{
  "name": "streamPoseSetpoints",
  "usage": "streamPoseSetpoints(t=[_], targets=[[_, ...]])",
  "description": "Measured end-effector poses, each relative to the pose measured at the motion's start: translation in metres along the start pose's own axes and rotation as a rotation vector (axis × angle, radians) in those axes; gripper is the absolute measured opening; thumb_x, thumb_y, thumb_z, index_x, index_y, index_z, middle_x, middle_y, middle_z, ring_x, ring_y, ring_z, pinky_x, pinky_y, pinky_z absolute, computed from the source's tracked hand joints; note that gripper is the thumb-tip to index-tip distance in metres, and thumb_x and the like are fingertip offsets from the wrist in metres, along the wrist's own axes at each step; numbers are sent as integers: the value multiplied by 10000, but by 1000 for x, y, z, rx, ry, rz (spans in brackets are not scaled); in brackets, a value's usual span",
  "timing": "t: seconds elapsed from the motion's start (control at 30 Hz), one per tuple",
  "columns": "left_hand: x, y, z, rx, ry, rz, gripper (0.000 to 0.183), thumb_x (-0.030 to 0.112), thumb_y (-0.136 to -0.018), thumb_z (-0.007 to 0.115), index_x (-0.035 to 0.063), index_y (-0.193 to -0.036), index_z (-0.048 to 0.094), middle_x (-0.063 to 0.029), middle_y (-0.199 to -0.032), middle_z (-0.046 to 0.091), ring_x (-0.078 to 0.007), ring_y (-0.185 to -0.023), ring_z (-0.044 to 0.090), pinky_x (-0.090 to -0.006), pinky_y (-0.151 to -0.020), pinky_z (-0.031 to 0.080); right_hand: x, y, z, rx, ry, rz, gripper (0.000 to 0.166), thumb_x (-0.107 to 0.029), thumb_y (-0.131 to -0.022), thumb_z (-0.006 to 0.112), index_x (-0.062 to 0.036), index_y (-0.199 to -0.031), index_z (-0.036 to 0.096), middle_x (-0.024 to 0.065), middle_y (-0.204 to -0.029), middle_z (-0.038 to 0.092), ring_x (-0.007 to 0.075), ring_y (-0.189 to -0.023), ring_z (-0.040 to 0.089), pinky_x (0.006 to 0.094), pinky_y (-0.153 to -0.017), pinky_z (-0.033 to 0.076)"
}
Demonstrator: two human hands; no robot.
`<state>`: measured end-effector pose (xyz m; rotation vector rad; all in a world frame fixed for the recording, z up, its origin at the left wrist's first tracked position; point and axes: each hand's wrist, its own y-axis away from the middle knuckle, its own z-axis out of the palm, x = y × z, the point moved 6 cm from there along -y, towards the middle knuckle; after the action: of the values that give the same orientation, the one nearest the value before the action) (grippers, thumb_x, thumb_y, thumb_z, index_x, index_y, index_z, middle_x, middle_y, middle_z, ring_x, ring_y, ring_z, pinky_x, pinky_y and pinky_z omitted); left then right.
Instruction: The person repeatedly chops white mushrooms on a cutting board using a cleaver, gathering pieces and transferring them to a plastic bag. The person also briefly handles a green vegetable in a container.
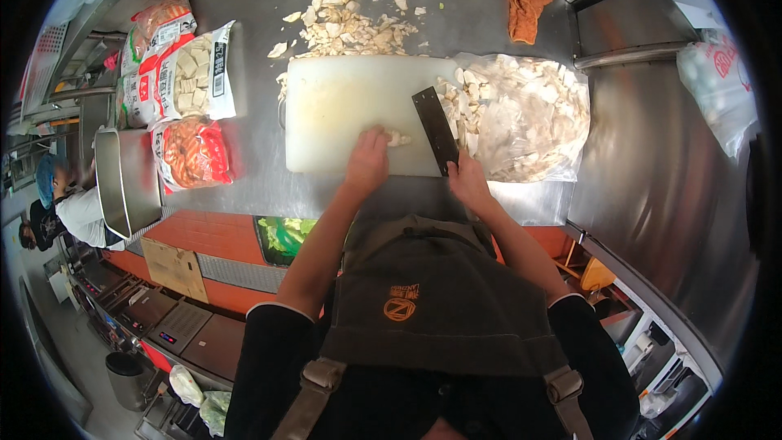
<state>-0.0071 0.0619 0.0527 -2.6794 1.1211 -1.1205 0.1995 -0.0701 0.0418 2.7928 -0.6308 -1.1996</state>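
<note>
My left hand [369,157] rests on the white cutting board [348,91], its fingertips on a small pale piece of food [398,138], perhaps mushroom. In my right hand [467,178] is the handle end of a dark cleaver [436,128], whose broad blade points away from me over the board's right part. Right beside the blade lies a clear plastic bag [519,128], full of pale sliced pieces, with some spilling from its mouth [467,104] onto the board. Beyond the board's far edge a loose heap of cut pieces [351,27] is spread on the steel table [256,91].
Printed bags of frozen food [192,82] and a bag of orange-pink pieces [190,151] lie on the left. A steel pan [113,180] stands at the left edge. An orange cloth [525,9] lies far right. Below is a crate of leafy greens [284,237]. Another person [82,214] stands at left.
</note>
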Motion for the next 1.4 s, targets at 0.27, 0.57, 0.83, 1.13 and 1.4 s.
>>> streamPoseSetpoints(t=[0.27, 0.57, 0.83, 1.13, 1.4], targets=[[-5, 10, 5, -5, -11, -69, 264, -54, -859, 551, -21, -1109, 630, -192, -1147, 589, -405, -1052, 577, -474, -907, 513, -56, 0, 2, -150, 293, -230, 196, -32, -871, 629, 13, -1040, 541, 251, -843, 659, 466, -789, 675, 561, -682, 523], [-11, 5, 9, -18, 28, -155, 272, -58, -847, 555, -13, -1099, 646, -201, -1087, 594, -416, -1014, 588, -509, -862, 507, -93, -2, 16, -246, 464, -291, 245, -10, -808, 641, 20, -1030, 543, 248, -891, 680, 418, -795, 707, 499, -691, 582], [-11, 5, 7, -34, 74, -192, 256, -78, -836, 568, -6, -1066, 654, -201, -1047, 613, -425, -1000, 605, -512, -846, 514, -85, -10, 24, -209, 423, -291, 170, -3, -828, 611, 31, -981, 545, 255, -880, 679, 443, -809, 698, 523, -717, 576], [-19, 5, 8, -13, 97, -179, 293, -93, -814, 590, -15, -1086, 665, -208, -1036, 639, -428, -982, 632, -505, -838, 533, -86, -18, 39, -229, 375, -307, 194, 5, -811, 626, 28, -986, 544, 259, -894, 681, 464, -828, 692, 553, -729, 561], [-20, 5, 4, 63, 113, -147, 249, -109, -797, 626, -16, -1022, 678, -197, -982, 648, -420, -903, 655, -488, -784, 557, -86, -23, 44, -235, 369, -275, 171, 6, -824, 608, 29, -983, 549, 273, -868, 688, 474, -806, 696, 564, -722, 558]])
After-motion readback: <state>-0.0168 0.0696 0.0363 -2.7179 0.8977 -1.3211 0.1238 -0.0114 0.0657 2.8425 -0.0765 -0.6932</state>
